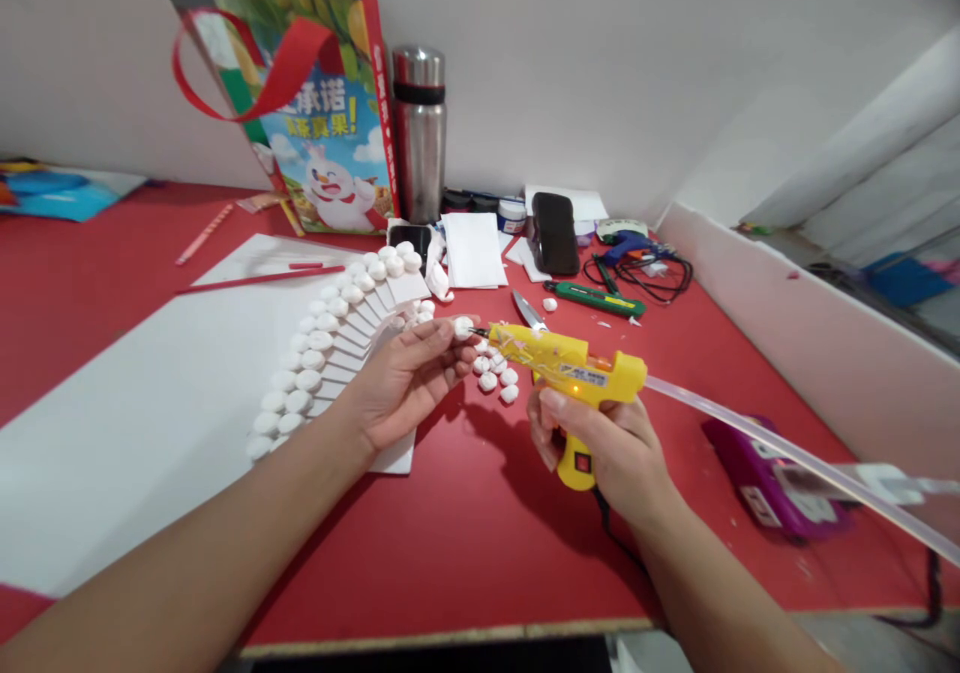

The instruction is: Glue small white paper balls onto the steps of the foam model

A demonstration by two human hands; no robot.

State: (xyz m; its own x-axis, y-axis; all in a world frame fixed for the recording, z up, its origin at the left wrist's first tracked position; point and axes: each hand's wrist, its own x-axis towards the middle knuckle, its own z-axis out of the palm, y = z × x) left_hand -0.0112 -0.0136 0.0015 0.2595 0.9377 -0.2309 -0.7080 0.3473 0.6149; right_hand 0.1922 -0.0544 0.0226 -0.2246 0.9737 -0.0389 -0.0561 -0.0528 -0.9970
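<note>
Between the thumb and fingers of my left hand (pixel 412 373) is a small white ball (pixel 463 328). My right hand (pixel 600 433) grips a yellow glue gun (pixel 566 363), its nozzle at the ball; whether they touch I cannot tell. A long clear glue stick (pixel 750 433) runs out of the gun's back. Several loose white balls (pixel 489 381) lie on the table below the nozzle. Left of my hands, an arched white piece with slats (pixel 352 333) carries rows of white balls (pixel 304 378) along its outer edge; my left hand and forearm hide part of it.
A white board (pixel 150 393) lies on the red table (pixel 450 553). Behind stand a gift bag (pixel 322 113) and a steel flask (pixel 421 143). A phone (pixel 555 233), a green cutter (pixel 600 299), a blade (pixel 527 310) and cables (pixel 664 273) lie back right. A purple power strip (pixel 780 483) sits right.
</note>
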